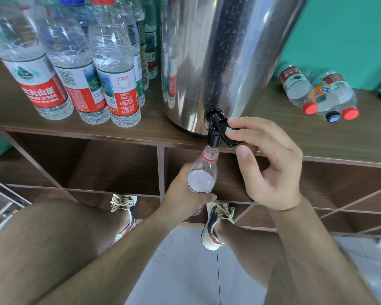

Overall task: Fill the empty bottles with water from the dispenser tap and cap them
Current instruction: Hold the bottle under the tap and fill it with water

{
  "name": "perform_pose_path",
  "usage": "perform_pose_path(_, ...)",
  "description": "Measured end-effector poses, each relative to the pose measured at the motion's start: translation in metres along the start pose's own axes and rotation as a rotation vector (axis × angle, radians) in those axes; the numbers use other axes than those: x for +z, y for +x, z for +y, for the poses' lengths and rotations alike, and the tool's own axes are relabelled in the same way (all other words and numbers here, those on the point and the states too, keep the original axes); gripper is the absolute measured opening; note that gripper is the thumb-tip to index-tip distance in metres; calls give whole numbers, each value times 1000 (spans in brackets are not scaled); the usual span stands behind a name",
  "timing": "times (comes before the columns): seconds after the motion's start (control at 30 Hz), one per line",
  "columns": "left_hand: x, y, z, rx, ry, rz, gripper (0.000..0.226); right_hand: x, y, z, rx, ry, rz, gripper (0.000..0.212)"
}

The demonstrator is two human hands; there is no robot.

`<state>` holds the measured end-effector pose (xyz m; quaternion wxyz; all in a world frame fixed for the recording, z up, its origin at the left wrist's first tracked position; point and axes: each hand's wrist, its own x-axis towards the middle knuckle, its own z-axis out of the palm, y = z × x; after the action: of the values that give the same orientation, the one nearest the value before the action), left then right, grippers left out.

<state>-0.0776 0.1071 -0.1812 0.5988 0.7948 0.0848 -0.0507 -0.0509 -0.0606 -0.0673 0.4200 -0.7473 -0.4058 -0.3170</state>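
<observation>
The wooden surface (75, 126) carries the steel dispenser (218, 51), with capped full bottles (114, 84) standing to its left and three capped ones (317, 95) lying on their sides to its right. Below the edge, the uncapped bottle (204, 172) stands upright with its mouth just under the tap (215, 133). The left hand (183, 194) wraps its body below the shoulder, and the right hand (266, 164) curls its fingers on the tap lever. Water is up near the shoulder, so the bottle is probably getting heavy. Its thin plastic likely dents under a squeeze and would spill while open, so a firm mid-body hold seems best, and wet walls may be slippery.
</observation>
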Motion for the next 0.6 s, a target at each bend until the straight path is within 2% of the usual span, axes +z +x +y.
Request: perform_pose_path(0.6, -1, -2, 0, -3, -22, 0, 83, 0, 0, -1, 9, 8, -4, 23)
